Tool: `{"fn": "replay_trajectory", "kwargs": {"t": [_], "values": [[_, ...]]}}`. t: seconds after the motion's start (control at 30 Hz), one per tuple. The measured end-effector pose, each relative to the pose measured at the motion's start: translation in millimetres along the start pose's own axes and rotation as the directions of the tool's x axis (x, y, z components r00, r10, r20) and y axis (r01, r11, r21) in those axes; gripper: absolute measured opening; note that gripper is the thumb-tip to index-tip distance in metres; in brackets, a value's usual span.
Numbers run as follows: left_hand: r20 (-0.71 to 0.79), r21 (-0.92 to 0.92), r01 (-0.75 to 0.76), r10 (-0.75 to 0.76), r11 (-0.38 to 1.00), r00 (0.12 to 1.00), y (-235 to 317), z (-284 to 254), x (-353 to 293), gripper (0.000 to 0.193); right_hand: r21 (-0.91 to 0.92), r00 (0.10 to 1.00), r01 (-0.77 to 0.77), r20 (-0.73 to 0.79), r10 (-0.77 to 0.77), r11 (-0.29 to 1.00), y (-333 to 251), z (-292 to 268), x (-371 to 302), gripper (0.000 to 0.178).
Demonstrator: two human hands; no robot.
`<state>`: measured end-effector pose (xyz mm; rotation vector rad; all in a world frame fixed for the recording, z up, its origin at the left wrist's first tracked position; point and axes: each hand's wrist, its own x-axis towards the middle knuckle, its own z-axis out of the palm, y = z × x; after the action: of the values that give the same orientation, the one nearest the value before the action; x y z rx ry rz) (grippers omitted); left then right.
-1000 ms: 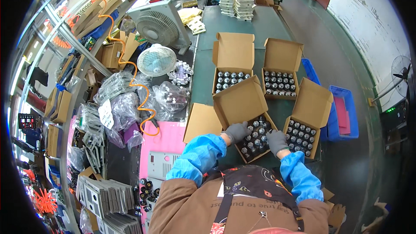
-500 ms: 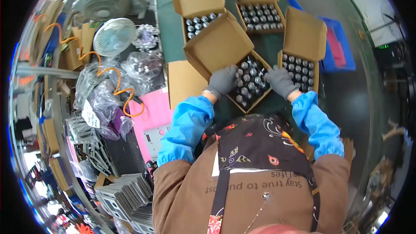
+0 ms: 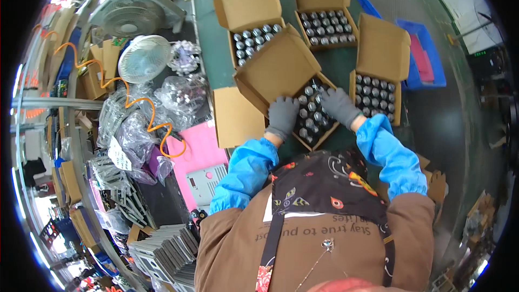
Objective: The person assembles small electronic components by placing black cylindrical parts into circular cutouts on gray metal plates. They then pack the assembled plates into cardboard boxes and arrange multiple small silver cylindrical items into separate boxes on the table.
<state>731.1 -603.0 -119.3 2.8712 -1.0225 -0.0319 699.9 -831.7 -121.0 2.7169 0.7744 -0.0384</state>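
1. Brings the right hand (image 3: 339,105) inward since half a second ago, from the right rim of the near box (image 3: 324,137) to a place over the shiny-topped dark parts (image 3: 303,113).
2. Reaches with the right fingertips among the upper-right parts; cannot tell from this view whether pinching one or merely touching.
3. Sets the left hand (image 3: 282,116) at the left side of the same box, just below the open lid (image 3: 278,70), fingers stretched forward and close together; cannot tell whether gripping the cardboard or only resting there.
4. Wears grey gloves on both hands and blue oversleeves (image 3: 246,176) on both forearms.
5. Has the near box on the green desk (image 3: 219,70), directly in front of the dark apron (image 3: 308,178), turned askew, with parts packed inside.
6. Has three more open boxes of similar parts around: right-hand box (image 3: 397,105) just beside, far-left box (image 3: 231,48) partly behind the near lid, far-middle box (image 3: 330,45) beyond.
7. Has, to the left, flat cardboard (image 3: 238,119), then a pink sheet (image 3: 200,146) bearing a grey panel (image 3: 208,184).
8. Has, farther left, clear plastic bags (image 3: 178,94), an orange coiled cord (image 3: 154,124) and a small round fan (image 3: 144,59).
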Motion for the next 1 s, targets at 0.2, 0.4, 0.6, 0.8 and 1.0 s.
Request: {"fn": "replay_trajectory", "kwargs": {"t": [0.2,0.4,0.6,0.8,1.0], "values": [[-0.041,0.032,-0.103,0.104,0.994,0.994,-5.8,11.3,5.7,0.012,-0.048,0.993,-0.101,-0.064,0.098,0.994,4.8,28.1,-11.3,0.015],[0.089,-0.022,-0.008,0.010,1.000,0.996,6.2,-0.3,22.3,0.011,0.076,0.994,-0.104,0.036,0.101,0.992,-2.8,33.2,6.8,0.020],[0.054,-0.064,-0.156,0.159,0.986,0.986,36.4,-26.1,59.2,0.025,-0.005,0.999,-0.049,-0.010,0.049,0.999,6.5,33.5,-3.5,0.016],[-0.044,-0.025,-0.097,0.096,0.995,0.994,44.1,27.3,88.6,0.027,0.143,0.980,-0.170,-0.080,0.183,0.975,13.0,1.5,-13.3,0.011],[0.094,-0.029,-0.013,0.016,0.999,0.995,63.8,20.5,119.0,0.019,0.180,0.942,-0.336,0.074,0.327,0.925,13.0,18.5,-21.1,0.014]]}}
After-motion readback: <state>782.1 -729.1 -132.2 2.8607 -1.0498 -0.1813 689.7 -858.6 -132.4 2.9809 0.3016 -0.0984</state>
